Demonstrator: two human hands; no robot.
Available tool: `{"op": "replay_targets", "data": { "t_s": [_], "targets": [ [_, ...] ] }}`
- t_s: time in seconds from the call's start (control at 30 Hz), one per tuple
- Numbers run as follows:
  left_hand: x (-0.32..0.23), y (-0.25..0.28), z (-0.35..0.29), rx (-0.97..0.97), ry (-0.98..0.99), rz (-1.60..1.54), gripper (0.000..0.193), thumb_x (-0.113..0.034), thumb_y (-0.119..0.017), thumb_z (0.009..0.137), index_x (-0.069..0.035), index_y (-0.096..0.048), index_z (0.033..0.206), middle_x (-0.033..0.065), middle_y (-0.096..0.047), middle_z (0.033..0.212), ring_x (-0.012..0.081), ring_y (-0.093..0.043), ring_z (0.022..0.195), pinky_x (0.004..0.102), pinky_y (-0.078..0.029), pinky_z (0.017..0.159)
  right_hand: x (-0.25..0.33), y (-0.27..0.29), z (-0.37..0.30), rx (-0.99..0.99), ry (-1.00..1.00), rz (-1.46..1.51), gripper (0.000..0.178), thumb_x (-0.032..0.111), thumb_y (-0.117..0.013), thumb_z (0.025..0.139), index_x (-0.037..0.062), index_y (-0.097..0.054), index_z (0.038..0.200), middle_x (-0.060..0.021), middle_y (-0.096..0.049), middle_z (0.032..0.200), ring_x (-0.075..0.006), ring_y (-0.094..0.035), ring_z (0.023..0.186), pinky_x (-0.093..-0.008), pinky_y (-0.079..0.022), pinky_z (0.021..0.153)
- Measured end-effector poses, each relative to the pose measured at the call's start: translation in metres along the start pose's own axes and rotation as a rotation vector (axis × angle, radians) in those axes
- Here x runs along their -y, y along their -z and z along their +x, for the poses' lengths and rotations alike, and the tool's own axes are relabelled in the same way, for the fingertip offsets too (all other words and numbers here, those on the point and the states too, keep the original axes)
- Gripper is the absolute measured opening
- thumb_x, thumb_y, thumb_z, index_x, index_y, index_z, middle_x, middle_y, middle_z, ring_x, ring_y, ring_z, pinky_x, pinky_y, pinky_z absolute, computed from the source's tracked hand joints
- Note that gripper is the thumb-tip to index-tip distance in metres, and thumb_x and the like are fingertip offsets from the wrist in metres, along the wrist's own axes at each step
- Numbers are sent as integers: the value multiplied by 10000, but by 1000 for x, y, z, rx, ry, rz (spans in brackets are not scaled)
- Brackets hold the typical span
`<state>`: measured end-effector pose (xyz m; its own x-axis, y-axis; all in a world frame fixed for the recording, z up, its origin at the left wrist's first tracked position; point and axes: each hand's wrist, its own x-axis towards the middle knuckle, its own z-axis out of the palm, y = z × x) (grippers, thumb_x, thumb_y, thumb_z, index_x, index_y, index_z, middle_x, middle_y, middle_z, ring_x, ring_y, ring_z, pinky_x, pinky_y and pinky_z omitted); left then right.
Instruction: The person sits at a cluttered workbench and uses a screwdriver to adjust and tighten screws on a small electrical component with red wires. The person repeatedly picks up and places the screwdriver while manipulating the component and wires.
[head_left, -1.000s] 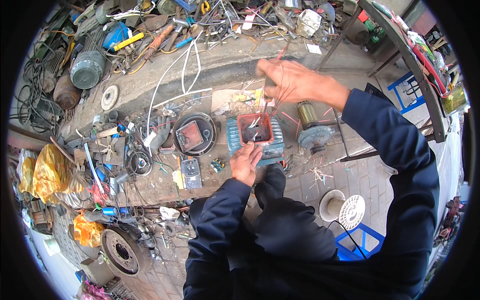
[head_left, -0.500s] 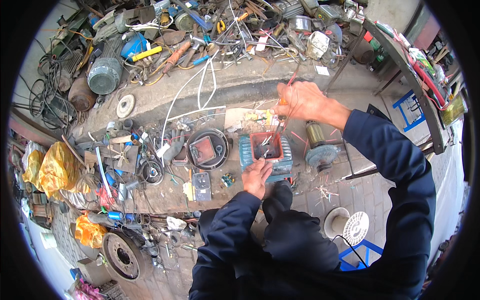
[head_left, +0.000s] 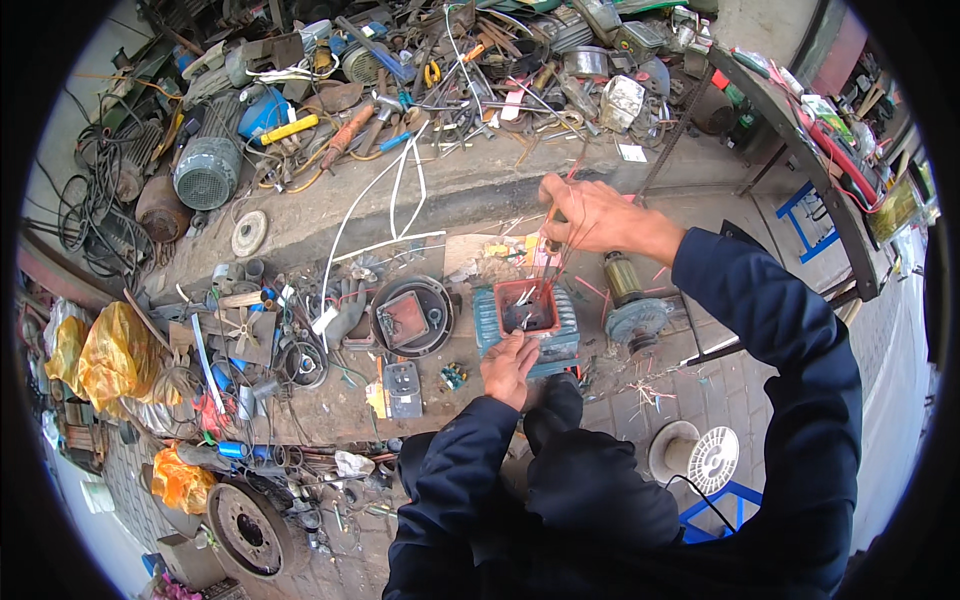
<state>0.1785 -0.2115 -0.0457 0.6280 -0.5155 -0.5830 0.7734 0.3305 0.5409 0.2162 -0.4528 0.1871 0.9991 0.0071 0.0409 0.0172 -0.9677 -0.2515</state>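
A blue-green motor housing [head_left: 567, 335] stands on the ledge in front of me, its open red terminal box [head_left: 553, 325] facing up. At the box's near edge my left hand [head_left: 510, 368] pinches a whitish wire end [head_left: 522, 322]. Over the box's far right side, my right hand [head_left: 595, 215] is closed round an orange-handled tool [head_left: 552, 215] whose metal end points down; its exact kind is unclear. Thin reddish wires [head_left: 573, 172] run past the right fingers toward the box. Pale wire ends [head_left: 527, 296] show inside it.
Right of the housing lies a motor rotor [head_left: 625, 280] with a blue-grey end cover [head_left: 640, 318]. To the left are a round motor cover [head_left: 440, 335] and a small grey box [head_left: 402, 380]. Scrap parts and tools [head_left: 400, 100] pile up behind. A white spool [head_left: 713, 457] stands at near right.
The view has shifted slightly. My right hand has turned a little, with the tool still in its grip. My left hand keeps its pinch at the box edge.
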Motion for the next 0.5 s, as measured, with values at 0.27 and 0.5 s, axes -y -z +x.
{"op": "replay_targets", "data": {
  "t_s": [0.27,0.5],
  "targets": [
    [3,3,2,-9,-12,-44,270,-216,-726,1020,-3,-663,1173,100,-715,1142,259,-718,1115,390,-575,985,-4,-1,2,-98,172,108,516,443,-675,915,14,-535,1167,-258,-728,883,-488,-709,872,-546,-566,768],
    [8,5,8,-7,-1,-21,313,-229,-709,1029,-2,-635,1231,129,-696,1219,285,-696,1182,423,-554,1035,-5,7,-1,127,-120,-136,481,394,-713,887,10,-575,1141,-251,-730,885,-479,-711,858,-546,-558,778]
  ]
}}
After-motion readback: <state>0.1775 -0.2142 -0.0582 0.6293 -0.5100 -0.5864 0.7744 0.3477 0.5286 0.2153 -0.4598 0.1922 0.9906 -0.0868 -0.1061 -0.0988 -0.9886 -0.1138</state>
